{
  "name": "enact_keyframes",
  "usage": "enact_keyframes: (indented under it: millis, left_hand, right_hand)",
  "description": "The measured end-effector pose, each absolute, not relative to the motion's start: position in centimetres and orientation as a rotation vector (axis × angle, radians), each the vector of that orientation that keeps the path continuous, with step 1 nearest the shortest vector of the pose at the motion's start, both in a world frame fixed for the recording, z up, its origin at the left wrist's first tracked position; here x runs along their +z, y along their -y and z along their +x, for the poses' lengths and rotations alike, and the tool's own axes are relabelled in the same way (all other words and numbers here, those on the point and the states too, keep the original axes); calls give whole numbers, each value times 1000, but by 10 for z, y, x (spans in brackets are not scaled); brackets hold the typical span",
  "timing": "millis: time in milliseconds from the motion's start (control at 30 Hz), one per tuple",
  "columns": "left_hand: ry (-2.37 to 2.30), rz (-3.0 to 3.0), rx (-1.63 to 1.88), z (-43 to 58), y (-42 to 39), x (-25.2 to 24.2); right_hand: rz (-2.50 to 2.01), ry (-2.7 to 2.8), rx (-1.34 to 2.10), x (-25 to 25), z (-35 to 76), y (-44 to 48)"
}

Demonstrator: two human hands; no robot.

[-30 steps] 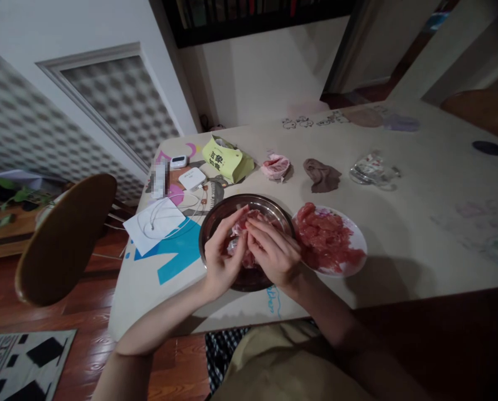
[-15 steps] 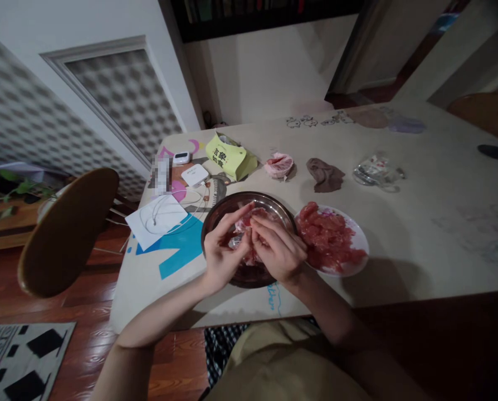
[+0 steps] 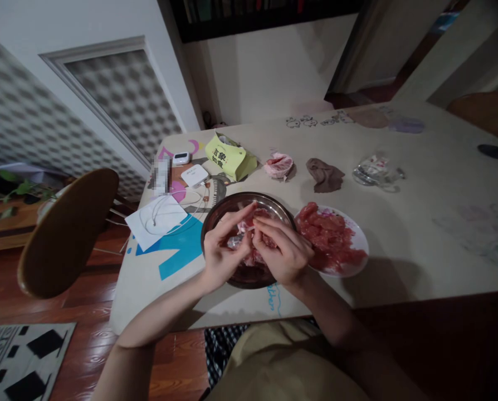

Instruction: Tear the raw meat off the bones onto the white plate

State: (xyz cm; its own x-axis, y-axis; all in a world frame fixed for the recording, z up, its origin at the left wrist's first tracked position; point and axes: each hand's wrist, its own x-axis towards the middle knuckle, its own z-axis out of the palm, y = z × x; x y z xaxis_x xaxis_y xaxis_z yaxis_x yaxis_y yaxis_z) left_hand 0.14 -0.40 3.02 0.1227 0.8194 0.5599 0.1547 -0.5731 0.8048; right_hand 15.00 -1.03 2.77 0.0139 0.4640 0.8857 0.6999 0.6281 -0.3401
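Note:
Both hands work over a dark-rimmed metal bowl, on a piece of red pomelo with pale membrane. My left hand holds it from the left, thumb and forefinger curved round it. From the right, my right hand pinches at it, fingertips close to the left thumb. Pinkish scraps and something shiny lie beneath in the bowl; my fingers hide part of them. Just right of the bowl, a white plate carries a heap of peeled red pomelo flesh. Behind it sits a partly peeled pomelo chunk.
A crumpled brown cloth and a clear plastic bag lie behind the plate. At the back left are a yellow-green packet, a white box with a cable, and white paper. A wooden chair stands left.
My right hand has shifted slightly to the right, its fingertips drawing back a little from the piece. The left hand has hardly moved.

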Motion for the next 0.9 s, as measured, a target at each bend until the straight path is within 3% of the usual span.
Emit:
enact_keyframes:
  millis: [433,700,900]
  left_hand:
    - [-850,1997,1569,-1,0,35]
    - [-844,2311,1523,-2,-1,30]
    - [-967,2212,1439,1,-1,27]
  right_hand:
    - [-902,1631,-101,33,150,7]
    - [-995,1690,-217,19,152,3]
    - [-983,1726,-266,15,152,-5]
